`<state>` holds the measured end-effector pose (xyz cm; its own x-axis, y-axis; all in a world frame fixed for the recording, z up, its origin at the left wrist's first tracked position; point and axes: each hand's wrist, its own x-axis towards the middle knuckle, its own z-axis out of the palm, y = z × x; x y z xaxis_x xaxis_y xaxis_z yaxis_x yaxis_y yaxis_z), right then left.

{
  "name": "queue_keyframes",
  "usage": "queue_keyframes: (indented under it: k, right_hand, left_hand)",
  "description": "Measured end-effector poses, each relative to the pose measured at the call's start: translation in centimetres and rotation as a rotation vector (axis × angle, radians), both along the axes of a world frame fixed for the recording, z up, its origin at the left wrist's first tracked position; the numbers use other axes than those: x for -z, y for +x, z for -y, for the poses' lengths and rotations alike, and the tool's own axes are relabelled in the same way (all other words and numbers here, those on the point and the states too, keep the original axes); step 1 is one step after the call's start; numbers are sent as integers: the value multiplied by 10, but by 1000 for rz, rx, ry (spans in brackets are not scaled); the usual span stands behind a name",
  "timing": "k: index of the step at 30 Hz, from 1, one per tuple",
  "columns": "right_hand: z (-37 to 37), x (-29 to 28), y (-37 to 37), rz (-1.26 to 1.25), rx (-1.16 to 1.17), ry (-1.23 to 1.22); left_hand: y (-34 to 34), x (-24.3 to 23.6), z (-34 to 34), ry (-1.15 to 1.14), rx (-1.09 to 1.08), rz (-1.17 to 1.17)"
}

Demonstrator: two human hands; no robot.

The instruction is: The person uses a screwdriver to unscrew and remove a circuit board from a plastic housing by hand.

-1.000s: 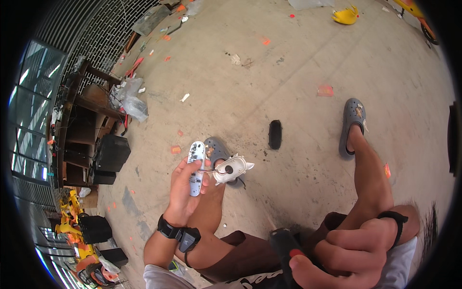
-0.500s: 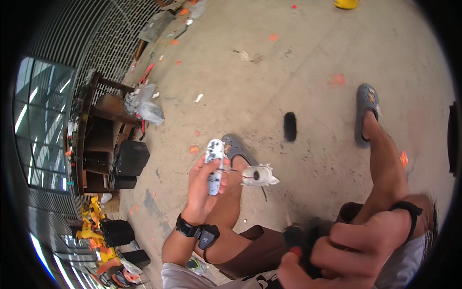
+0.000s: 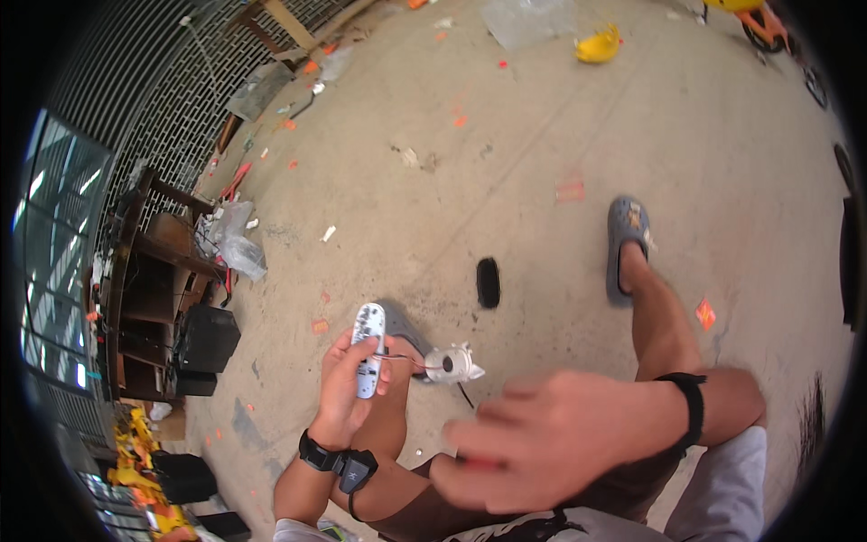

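Note:
My left hand (image 3: 341, 384) is closed on a long white circuit board (image 3: 370, 330) with rounded ends and dark parts on its face, held upright. Thin wires lead from it to a white plastic housing (image 3: 454, 364) with a dark round centre, which hangs just right of the board above my shoe. Nearer to me, my right hand (image 3: 560, 438) is curled and smeared by motion. Something red (image 3: 483, 463) shows under its fingers; its kind is hidden by the blur. The right hand is apart from the board.
A black oval shape (image 3: 488, 283) lies on the concrete floor between my grey clogs (image 3: 627, 244). Orange scraps and a yellow piece (image 3: 598, 43) are scattered farther off. Along the left stand a dark wooden cabinet (image 3: 135, 253), black boxes (image 3: 208, 339) and yellow parts (image 3: 135, 461).
My right hand has moved up and left, toward the hanging housing, with the red thing. The view has shifted, so the floor appears lower and more left. The left hand still holds the board.

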<state>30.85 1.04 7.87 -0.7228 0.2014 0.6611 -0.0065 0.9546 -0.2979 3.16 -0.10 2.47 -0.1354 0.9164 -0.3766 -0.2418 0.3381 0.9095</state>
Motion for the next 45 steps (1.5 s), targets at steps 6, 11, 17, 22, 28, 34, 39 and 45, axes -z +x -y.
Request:
queue_keyframes:
  k: [6, 11, 17, 22, 28, 34, 39, 45]
  right_hand:
    - [-20, 19, 20, -277, 311, -474]
    - [-24, 28, 28, -702, 291, -818]
    - [-22, 39, 27, -638, 317, -589]
    - [-22, 45, 18, -555, 242, -532]
    - [-15, 52, 17, -486, 226, -446]
    - [-12, 53, 19, -492, 231, -467]
    - [-14, 54, 17, -499, 224, -463]
    - [-15, 49, 15, -469, 206, -431]
  left_hand:
    - [16, -4, 1, -31, 119, 155]
    - [24, -5, 2, 2, 194, 114]
    - [19, 2, 1, -26, 145, 321]
    - [14, 1, 2, -49, 207, 368]
    - [11, 2, 5, -64, 196, 422]
    - [11, -2, 5, -45, 203, 397]
    - [10, 0, 5, -28, 207, 425]
    - [10, 1, 5, -40, 208, 439]
